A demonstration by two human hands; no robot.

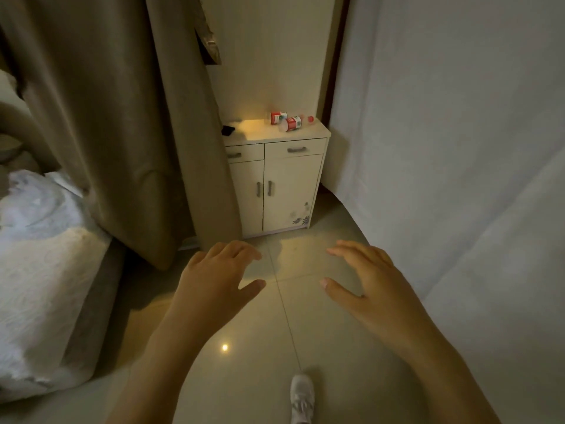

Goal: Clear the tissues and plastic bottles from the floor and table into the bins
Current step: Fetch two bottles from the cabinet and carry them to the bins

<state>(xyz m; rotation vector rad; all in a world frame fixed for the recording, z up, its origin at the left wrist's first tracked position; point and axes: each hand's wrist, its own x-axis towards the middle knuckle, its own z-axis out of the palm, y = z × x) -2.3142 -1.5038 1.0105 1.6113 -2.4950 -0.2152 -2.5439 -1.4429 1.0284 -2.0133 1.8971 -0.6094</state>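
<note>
Two clear plastic bottles with red labels lie on their sides on top of a small cream cabinet (305, 134) ahead of me: one bottle (295, 123) in front with a red cap pointing right, the other bottle (278, 117) just behind it. White crumpled tissue (247, 126) lies on the cabinet top to their left, lit by a warm glow. My left hand (220, 276) and my right hand (367, 280) hover side by side over the tiled floor, well short of the cabinet, palms down, fingers spread, holding nothing. No bin is in view.
A brown curtain (122, 133) hangs at the left and overlaps the cabinet's left edge. A bed with white bedding (39, 255) stands at the far left. A white sheet-covered wall (443, 148) closes the right side. A small dark object (227, 130) lies on the cabinet. My shoe (302, 396) is on the floor.
</note>
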